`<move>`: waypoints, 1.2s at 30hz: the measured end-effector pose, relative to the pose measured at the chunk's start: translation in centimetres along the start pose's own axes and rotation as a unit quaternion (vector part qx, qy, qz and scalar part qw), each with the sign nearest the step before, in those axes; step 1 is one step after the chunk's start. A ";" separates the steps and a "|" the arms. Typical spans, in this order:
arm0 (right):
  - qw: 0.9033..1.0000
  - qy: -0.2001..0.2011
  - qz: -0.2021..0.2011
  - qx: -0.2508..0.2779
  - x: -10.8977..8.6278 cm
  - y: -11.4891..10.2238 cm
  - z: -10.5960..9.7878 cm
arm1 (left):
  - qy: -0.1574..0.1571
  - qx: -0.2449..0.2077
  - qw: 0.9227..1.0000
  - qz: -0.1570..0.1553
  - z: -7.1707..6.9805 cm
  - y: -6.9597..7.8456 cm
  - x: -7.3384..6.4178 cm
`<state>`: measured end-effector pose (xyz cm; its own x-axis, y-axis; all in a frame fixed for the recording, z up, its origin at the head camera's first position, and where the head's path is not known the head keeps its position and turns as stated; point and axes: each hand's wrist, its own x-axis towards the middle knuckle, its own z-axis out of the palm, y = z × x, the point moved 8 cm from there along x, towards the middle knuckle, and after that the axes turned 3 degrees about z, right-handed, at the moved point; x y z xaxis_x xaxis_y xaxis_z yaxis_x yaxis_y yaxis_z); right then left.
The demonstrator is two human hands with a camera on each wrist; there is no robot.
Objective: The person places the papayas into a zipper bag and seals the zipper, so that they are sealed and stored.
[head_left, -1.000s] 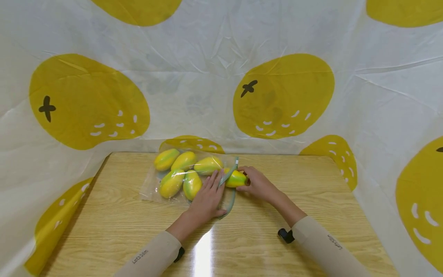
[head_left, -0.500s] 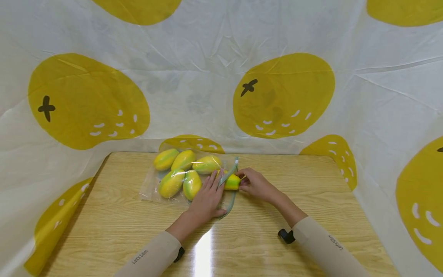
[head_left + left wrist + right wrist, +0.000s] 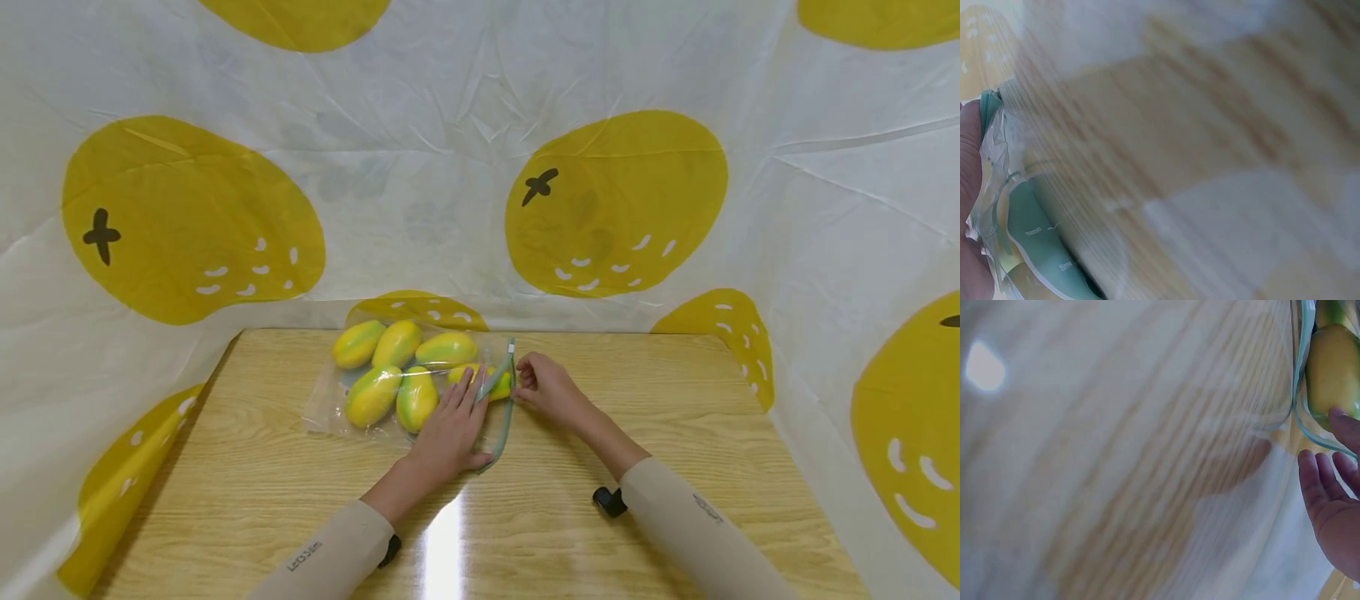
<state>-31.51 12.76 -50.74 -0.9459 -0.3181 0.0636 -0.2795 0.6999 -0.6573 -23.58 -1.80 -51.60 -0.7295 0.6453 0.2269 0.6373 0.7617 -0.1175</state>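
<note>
A clear zip bag (image 3: 321, 414) with a green zip strip (image 3: 505, 433) lies on the table, its mouth facing right. Several yellow-green papayas (image 3: 372, 397) are inside it. My left hand (image 3: 448, 427) rests on the bag near the mouth, fingers straight, over part of the rightmost papaya (image 3: 504, 385). That papaya lies at the mouth within the loop of the strip. Beside this opening is my right hand (image 3: 551, 390), fingers loosely bent. In the right wrist view its thumb (image 3: 1342, 425) touches the end of the papaya (image 3: 1334, 369); the other fingers hold nothing.
The wooden table (image 3: 645, 383) reaches out on both sides of the bag. A white cloth (image 3: 420, 225) with yellow fruit prints hangs behind the table and along its sides. A green printed label (image 3: 1044, 244) shows on the bag in the left wrist view.
The rightmost papaya has slid left into the bag. My right hand has let go of its end and now sits just outside the mouth. The left hand has stayed in place.
</note>
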 end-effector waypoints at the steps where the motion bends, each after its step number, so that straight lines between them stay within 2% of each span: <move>1: 1.000 0.002 0.003 -0.006 0.2 0.1 0.0 | 0.000 0.000 1.000 0.000 0.0 0.0 0.0; 8: 0.999 0.005 0.034 -0.027 1.5 0.9 0.2 | 0.001 0.004 1.000 0.002 0.1 -0.1 0.0; 15: 0.998 -0.002 0.059 -0.018 2.2 1.5 0.3 | 0.007 0.001 1.000 0.002 0.1 -0.1 0.0; 26: 0.999 -0.021 0.020 -0.015 1.4 0.9 -1.0 | 0.008 0.010 1.000 0.005 0.0 -0.1 0.0; 31: 1.000 -0.025 0.004 -0.013 1.7 0.1 -2.1 | 0.008 0.016 1.000 0.005 0.2 0.0 -0.1; 36: 0.999 -0.031 0.004 -0.018 2.6 -0.1 -2.5 | 0.009 0.010 1.000 0.003 0.2 0.0 -0.1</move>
<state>-34.31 13.43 -48.61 -0.9363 -0.3510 0.0107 -0.2788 0.7246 -0.6302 -23.56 -1.89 -51.82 -0.7214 0.6482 0.2437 0.6355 0.7595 -0.1389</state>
